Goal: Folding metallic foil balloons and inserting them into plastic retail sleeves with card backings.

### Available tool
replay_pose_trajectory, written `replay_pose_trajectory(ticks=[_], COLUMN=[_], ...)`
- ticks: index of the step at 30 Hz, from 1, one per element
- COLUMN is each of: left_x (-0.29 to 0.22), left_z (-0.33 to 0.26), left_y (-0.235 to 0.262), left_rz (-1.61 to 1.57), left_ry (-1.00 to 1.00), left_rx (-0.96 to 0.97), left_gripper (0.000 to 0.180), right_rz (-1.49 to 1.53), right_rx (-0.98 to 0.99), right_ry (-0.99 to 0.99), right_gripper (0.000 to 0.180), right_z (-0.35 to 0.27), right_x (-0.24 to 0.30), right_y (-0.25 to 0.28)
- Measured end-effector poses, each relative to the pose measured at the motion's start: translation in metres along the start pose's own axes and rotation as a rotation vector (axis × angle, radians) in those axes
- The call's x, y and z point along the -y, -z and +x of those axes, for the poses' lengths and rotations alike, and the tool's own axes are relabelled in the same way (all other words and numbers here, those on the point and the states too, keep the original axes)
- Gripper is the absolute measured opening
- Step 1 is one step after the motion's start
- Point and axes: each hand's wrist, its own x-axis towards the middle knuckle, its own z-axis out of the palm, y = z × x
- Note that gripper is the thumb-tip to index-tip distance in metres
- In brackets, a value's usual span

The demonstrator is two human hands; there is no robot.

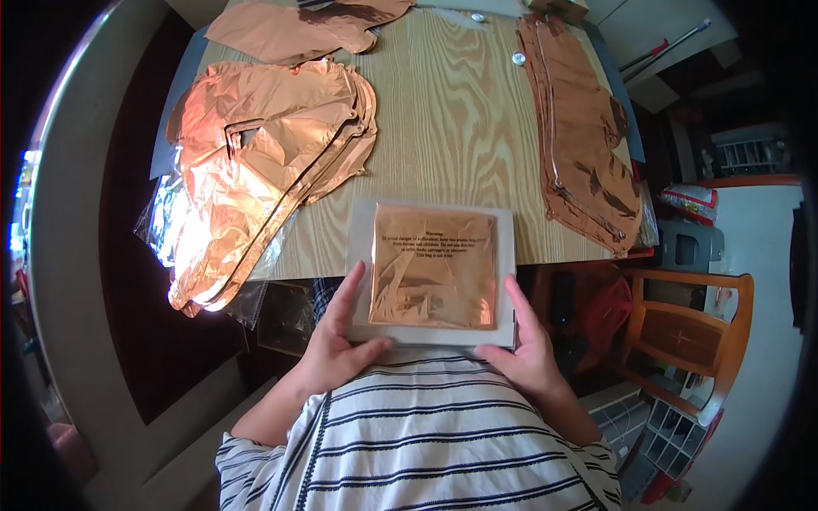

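Between my hands, at the table's near edge, is a flat plastic bag (362,247) with a folded square of copper-coloured foil (433,285) inside. Dark printing shows on the bag's clear front. My left hand (341,332) grips its left side, thumb along the lower edge. At the opposite side my right hand (530,345) holds it the same way, fingers partly hidden behind. Farther left lies a stack of flat copper foil balloons (264,145), crinkled and shiny, overhanging the table edge. Another stack of long flat foil balloons (579,128) runs along the right side.
More copper foil (290,32) lies at the far left of the wood-grain table (452,128). Two small whitish round things, one of them a disc (518,59), sit toward the back. A wooden chair (737,319) and a wire rack (673,439) stand at right.
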Motion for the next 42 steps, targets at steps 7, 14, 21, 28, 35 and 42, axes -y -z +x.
replay_pose_trajectory(ticks=[7,14,21,28,35,42], left_x=[0.017,0.028,-0.023,0.009,0.006,-0.022], left_z=[0.021,0.033,0.033,0.093,0.103,0.121], left_y=[-0.007,-0.011,-0.002,-0.008,-0.004,-0.016], left_rz=[-0.207,0.232,1.422,1.466,1.422,1.216], left_ry=[0.015,0.047,-0.210,-0.615,-0.688,-0.677], left_rx=[-0.062,-0.185,-0.211,0.114,0.075,0.013], left_gripper=[0.086,0.097,0.091,0.085,0.069,0.062], right_rz=[0.041,0.008,-0.376,-1.292,-1.289,-1.132], right_rx=[-0.260,-0.365,-0.355,-0.470,-0.443,-0.154], right_ry=[0.057,0.153,0.234,0.445,0.610,0.485], right_gripper=[0.058,0.049,0.051,0.055,0.045,0.030], right_z=[0.008,0.024,0.035,0.043,0.067,0.096], right_x=[-0.038,-0.056,-0.038,-0.008,-0.009,0.031], right_y=[-0.002,-0.002,0.012,0.020,0.032,0.056])
